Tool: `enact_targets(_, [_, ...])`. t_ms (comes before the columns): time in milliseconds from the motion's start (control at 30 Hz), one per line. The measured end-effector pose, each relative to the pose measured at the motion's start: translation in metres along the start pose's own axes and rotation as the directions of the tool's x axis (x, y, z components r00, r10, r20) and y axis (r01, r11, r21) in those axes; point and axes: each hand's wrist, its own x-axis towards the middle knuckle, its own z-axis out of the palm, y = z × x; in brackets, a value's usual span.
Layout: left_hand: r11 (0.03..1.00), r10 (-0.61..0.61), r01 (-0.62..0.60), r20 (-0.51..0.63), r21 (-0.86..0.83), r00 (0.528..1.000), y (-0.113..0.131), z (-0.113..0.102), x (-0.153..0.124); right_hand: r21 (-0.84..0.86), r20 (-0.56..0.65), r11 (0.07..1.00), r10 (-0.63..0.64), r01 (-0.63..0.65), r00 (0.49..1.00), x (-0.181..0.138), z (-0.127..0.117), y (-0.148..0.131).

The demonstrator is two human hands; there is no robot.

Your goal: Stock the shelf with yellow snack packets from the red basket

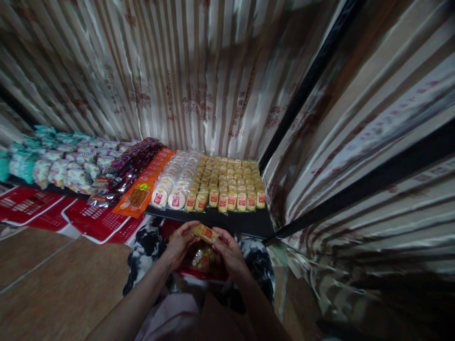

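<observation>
My left hand (pixel 180 245) and my right hand (pixel 229 250) together hold a small yellow snack packet with a red label (pixel 204 232) just below the front edge of a low black shelf (pixel 234 220). Both hands pinch its ends with curled fingers. Under my hands lies a red bag (pixel 204 265) with more packets showing inside it. On the shelf right above, several rows of the same yellow packets (pixel 227 182) stand packed side by side.
Left of the yellow rows lie white round packets (pixel 174 184), orange flat packs (pixel 145 187), dark red packs (pixel 124 170) and teal-and-white bags (pixel 53 158). Striped curtains (pixel 185 71) hang behind and to the right. Red printed sheets (pixel 71 213) lie on the brown floor.
</observation>
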Motion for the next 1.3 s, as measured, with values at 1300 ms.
enact_targets(1300, [0.394,0.499,-0.479,0.255,0.784,0.828,-0.025,0.039,0.054,-0.729,-0.121,0.614,-0.550,0.302,0.826,0.075,0.005,-0.001])
